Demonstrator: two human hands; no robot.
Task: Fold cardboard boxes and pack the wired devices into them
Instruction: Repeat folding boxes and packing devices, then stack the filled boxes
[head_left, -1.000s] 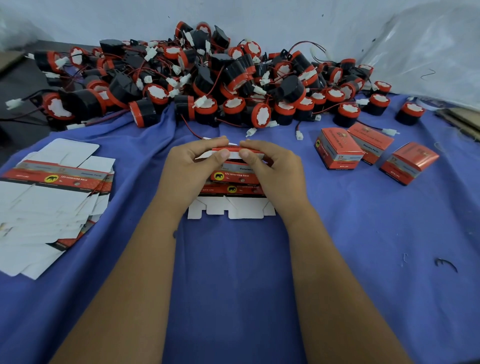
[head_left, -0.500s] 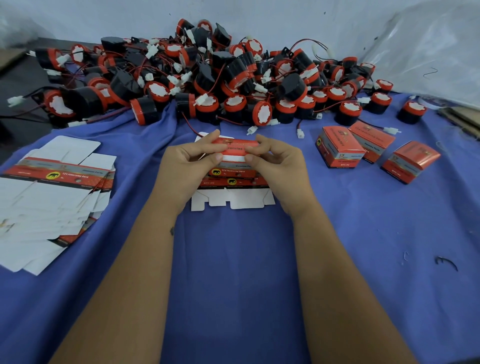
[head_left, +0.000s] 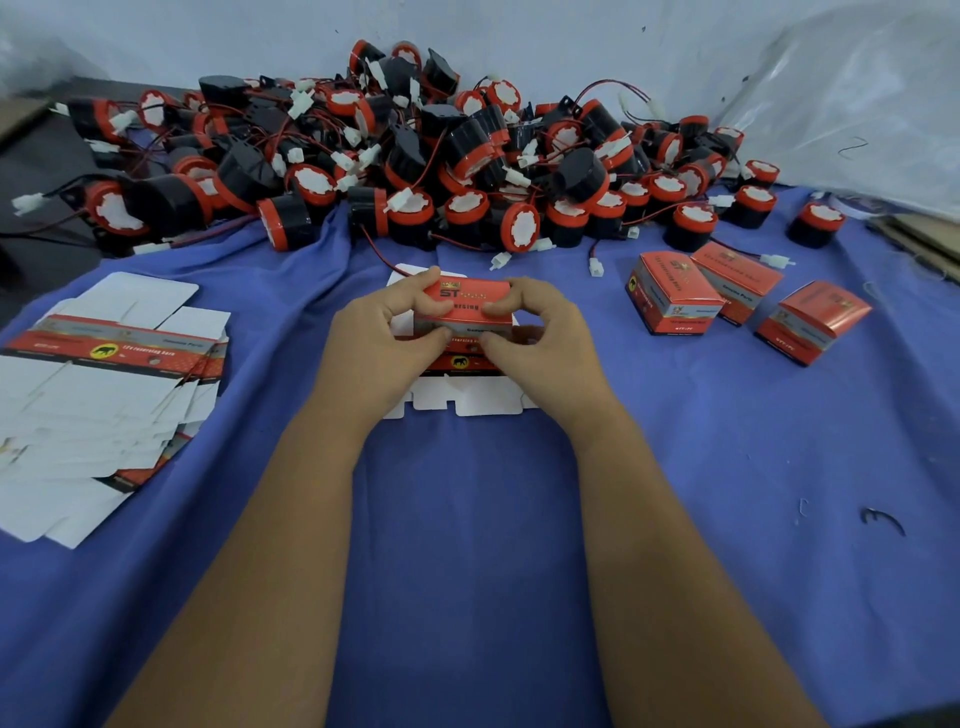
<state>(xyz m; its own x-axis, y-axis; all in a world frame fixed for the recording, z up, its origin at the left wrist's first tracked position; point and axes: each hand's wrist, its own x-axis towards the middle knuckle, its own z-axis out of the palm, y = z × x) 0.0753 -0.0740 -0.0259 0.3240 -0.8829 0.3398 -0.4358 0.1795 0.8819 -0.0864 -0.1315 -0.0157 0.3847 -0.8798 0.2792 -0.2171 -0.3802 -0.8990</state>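
Blue cloth (head_left: 467, 519): half-folded red carton (head_left: 464, 304) is pinched at centre by left hand (head_left: 379, 343) and right hand (head_left: 545, 345). Contents hidden. Wired buzzers (head_left: 415, 156) piled behind; three closed boxes (head_left: 670, 299) right.

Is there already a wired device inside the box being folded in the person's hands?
No, the box pinched between the left hand and right hand is a flattened, half-opened blank.

Box (head_left: 470, 306) lower panels behind both hands' fingers (head_left: 400, 306).
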